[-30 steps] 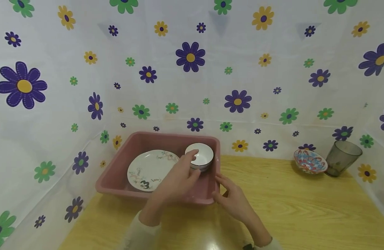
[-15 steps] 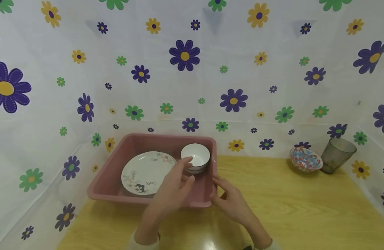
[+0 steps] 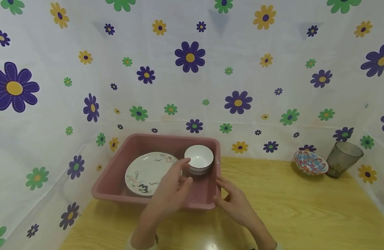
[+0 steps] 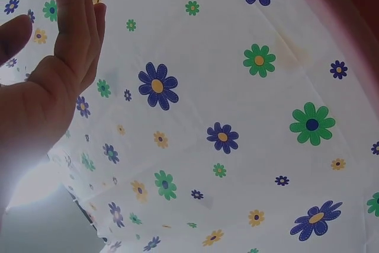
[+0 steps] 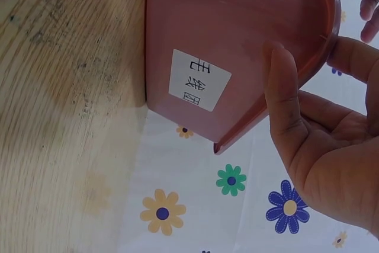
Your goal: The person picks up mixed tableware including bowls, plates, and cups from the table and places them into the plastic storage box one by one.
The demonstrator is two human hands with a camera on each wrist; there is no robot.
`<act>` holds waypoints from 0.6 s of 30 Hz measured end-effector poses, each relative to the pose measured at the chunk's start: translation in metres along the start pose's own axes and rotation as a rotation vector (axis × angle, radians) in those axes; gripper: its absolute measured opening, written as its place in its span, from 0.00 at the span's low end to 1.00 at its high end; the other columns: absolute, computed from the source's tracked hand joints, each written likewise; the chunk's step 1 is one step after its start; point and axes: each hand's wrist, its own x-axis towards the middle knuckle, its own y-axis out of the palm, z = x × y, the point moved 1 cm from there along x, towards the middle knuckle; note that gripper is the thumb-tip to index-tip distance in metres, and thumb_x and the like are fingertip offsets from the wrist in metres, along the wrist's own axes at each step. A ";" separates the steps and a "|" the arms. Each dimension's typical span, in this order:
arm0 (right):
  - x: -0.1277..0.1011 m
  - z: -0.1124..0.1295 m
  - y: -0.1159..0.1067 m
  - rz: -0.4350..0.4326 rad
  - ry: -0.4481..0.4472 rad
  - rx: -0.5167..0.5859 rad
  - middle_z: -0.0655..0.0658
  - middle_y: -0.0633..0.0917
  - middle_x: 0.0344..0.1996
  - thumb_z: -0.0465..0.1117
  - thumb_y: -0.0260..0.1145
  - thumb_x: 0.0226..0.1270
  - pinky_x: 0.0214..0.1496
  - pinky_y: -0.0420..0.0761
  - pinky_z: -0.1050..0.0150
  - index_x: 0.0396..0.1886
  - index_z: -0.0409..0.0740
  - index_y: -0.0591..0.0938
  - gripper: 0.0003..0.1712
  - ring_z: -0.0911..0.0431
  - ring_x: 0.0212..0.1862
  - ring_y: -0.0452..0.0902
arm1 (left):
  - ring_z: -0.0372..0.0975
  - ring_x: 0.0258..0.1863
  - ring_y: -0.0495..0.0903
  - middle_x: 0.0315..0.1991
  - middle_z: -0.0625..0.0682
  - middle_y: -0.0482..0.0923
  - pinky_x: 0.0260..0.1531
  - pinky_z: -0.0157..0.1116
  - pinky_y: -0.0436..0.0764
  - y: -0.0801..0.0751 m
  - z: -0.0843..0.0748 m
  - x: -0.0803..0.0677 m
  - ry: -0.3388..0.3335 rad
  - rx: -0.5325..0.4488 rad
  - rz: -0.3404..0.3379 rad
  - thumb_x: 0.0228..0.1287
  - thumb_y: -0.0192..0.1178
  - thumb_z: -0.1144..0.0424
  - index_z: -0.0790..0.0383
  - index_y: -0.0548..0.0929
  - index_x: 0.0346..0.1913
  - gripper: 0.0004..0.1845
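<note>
Resting on the wooden table (image 3: pixel 288 205), the pink tub (image 3: pixel 113 177) sits at the back left corner against the flowered cloth (image 3: pixel 192 69), its long axis running left to right across the head view and its open top facing up. That placement leaves the table's right side for the patterned bowl (image 3: pixel 310 162) and the grey cup (image 3: pixel 343 158), which stand well apart from the tub.

Inside the tub, the plate (image 3: pixel 149 172) lies flat on the left of the floor, face up. The white bowl (image 3: pixel 199 158) stands upright in the right rear part, mouth up, just beside the plate's edge.

Above the tub's near right portion the left hand (image 3: pixel 173 189) hovers with fingers straight and relaxed, holding nothing; its fingertips are near the bowl's rim, and I cannot tell whether they touch it. The right hand (image 3: pixel 237 205) is also open, fingers loosely extended at the tub's near right corner, seemingly steadying it; the right wrist view shows the thumb (image 5: pixel 284 99) against the tub's outer wall, beside a white label (image 5: pixel 199 80).
</note>
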 end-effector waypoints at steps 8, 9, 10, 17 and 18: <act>-0.002 -0.002 -0.002 0.002 -0.006 0.014 0.40 0.70 0.71 0.34 0.68 0.65 0.25 0.77 0.69 0.67 0.35 0.74 0.30 0.62 0.22 0.73 | 0.39 0.43 0.81 0.61 0.56 0.74 0.46 0.43 0.81 0.000 0.000 0.001 0.002 0.017 -0.002 0.70 0.55 0.69 0.59 0.65 0.71 0.28; -0.002 -0.002 -0.002 0.005 -0.009 0.015 0.40 0.70 0.71 0.34 0.68 0.65 0.25 0.77 0.69 0.67 0.35 0.74 0.30 0.63 0.22 0.73 | 0.39 0.43 0.81 0.61 0.57 0.74 0.47 0.43 0.81 0.001 0.001 0.001 0.007 0.022 -0.003 0.70 0.55 0.69 0.60 0.65 0.71 0.28; -0.002 -0.002 -0.003 0.008 -0.009 0.019 0.40 0.70 0.71 0.34 0.68 0.65 0.25 0.77 0.69 0.67 0.35 0.74 0.30 0.62 0.22 0.73 | 0.39 0.43 0.81 0.61 0.57 0.74 0.47 0.43 0.81 0.001 0.001 0.001 0.012 0.026 -0.004 0.70 0.55 0.69 0.60 0.65 0.71 0.28; -0.001 -0.004 -0.004 0.021 -0.031 0.002 0.39 0.70 0.71 0.35 0.68 0.65 0.25 0.77 0.69 0.66 0.33 0.74 0.30 0.62 0.23 0.73 | 0.37 0.42 0.79 0.60 0.57 0.75 0.45 0.41 0.81 0.004 0.001 0.001 0.045 0.062 -0.008 0.69 0.56 0.69 0.62 0.67 0.70 0.27; -0.001 -0.004 -0.005 0.023 -0.035 -0.001 0.39 0.70 0.71 0.35 0.68 0.65 0.26 0.77 0.69 0.66 0.33 0.74 0.30 0.62 0.23 0.74 | 0.37 0.41 0.79 0.60 0.57 0.75 0.45 0.41 0.81 0.004 0.001 0.001 0.046 0.067 -0.008 0.69 0.57 0.69 0.62 0.67 0.70 0.27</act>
